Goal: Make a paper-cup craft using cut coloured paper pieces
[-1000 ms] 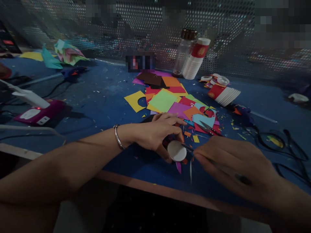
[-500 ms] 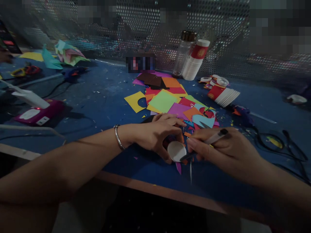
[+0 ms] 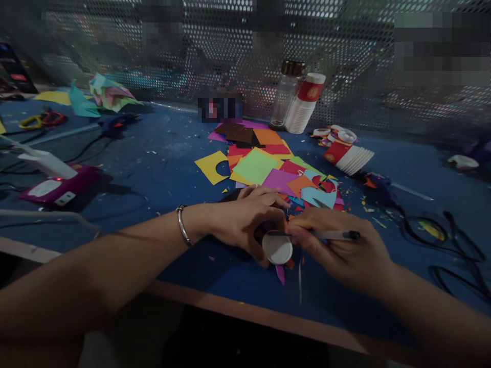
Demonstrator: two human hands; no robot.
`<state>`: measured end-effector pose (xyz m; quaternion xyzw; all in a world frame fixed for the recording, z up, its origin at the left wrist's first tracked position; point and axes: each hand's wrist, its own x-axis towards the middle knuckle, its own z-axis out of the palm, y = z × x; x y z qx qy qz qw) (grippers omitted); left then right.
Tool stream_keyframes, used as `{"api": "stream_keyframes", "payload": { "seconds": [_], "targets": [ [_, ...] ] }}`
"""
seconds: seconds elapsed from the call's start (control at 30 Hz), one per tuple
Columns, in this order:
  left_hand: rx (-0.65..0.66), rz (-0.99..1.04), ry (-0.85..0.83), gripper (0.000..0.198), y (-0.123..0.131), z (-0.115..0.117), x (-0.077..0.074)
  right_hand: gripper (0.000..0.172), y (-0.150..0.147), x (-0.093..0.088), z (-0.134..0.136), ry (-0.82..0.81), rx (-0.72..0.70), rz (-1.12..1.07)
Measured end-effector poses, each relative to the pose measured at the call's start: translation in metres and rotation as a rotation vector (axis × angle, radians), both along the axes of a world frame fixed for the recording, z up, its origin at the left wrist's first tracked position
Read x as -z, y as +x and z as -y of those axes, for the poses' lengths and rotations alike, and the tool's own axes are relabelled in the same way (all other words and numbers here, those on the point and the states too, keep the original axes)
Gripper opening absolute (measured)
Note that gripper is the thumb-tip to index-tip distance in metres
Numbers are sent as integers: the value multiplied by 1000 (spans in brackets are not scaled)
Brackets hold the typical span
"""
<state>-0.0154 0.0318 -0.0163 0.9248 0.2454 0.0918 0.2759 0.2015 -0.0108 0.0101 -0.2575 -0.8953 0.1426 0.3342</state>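
Note:
My left hand (image 3: 245, 222) is curled around a small paper cup (image 3: 276, 249) lying on its side on the blue table (image 3: 153, 163), with the cup's white round bottom turned toward me. My right hand (image 3: 339, 245) pinches a thin pen (image 3: 330, 235) with a dark end and holds its tip against the cup's upper edge. A silver bangle (image 3: 181, 226) circles my left wrist. Small paper scraps (image 3: 282, 273) lie just below the cup.
Coloured paper squares (image 3: 264, 163) are spread behind the hands. A bottle (image 3: 286, 94) and stacked paper cups (image 3: 305, 102) stand at the mesh wall; more stacked cups (image 3: 351, 156) lie right. Glue guns (image 3: 374, 181) with black cables (image 3: 448, 245) are right, a pink device (image 3: 57, 186) and scissors (image 3: 38, 120) left.
My right hand has moved up and left toward the cup, turning the pen from pointing at the cup's face to lying across its top edge. The left hand kept holding the cup.

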Motion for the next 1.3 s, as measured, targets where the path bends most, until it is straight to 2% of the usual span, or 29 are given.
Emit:
{"api": "stream_keyframes", "payload": {
  "seconds": [0.23,0.5,0.6,0.7,0.8,0.87,0.93,1.07,1.3],
  "targets": [
    [-9,56,-10,50,-3,1,4,18,5,-7,7,119,-12,103],
    [-43,34,-29,53,-4,6,1,28,-2,-17,20,186,-18,208],
    [-39,34,-17,54,-5,6,1,31,-4,-19,21,78,26,178],
    [-32,13,-17,53,-5,5,2,29,-6,-19,20,-109,17,126],
    [-39,13,-11,52,-5,5,3,29,-7,-14,18,-281,3,44],
    [-41,13,-14,55,-4,5,3,32,-5,-9,17,-334,38,7],
    [-44,10,-26,57,-3,5,4,35,-2,-4,18,-317,99,-15],
    [-60,1,-79,52,-2,4,5,34,7,1,20,-171,204,8],
    [-63,9,-80,50,-1,3,5,31,6,3,21,-29,185,28]
  ]
}}
